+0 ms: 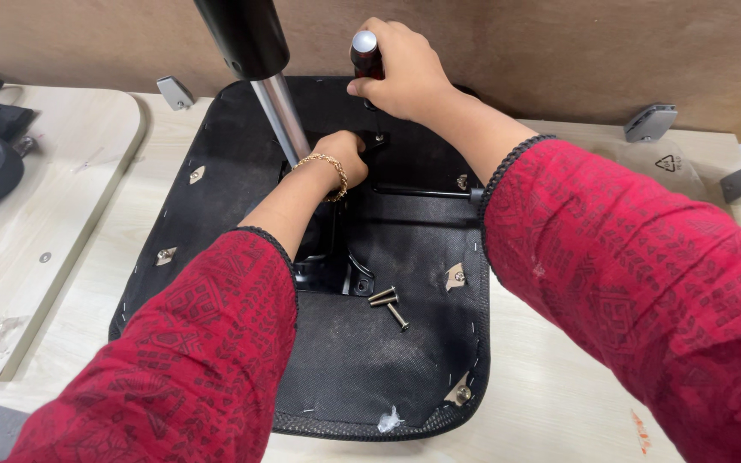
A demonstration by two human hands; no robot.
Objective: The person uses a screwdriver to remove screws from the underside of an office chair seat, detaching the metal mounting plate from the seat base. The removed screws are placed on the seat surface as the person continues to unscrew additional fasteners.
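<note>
From the head camera, an upturned black chair seat (370, 360) lies on a pale wooden table (559, 403). The right hand (400, 69) is closed around a screwdriver (365, 53), held upright over the far corner of the black metal plate (336, 257) at the seat's middle. The left hand (336, 159) is curled beside the gas cylinder (280, 111), pressing on the plate. Three loose screws (388, 302) lie on the seat to the near right of the plate, so I judge the fastening is only partly done.

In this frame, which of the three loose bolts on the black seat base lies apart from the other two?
The bolt nearest the camera: it lies angled on the seat base, while the other two bolts lie side by side, touching.
</note>
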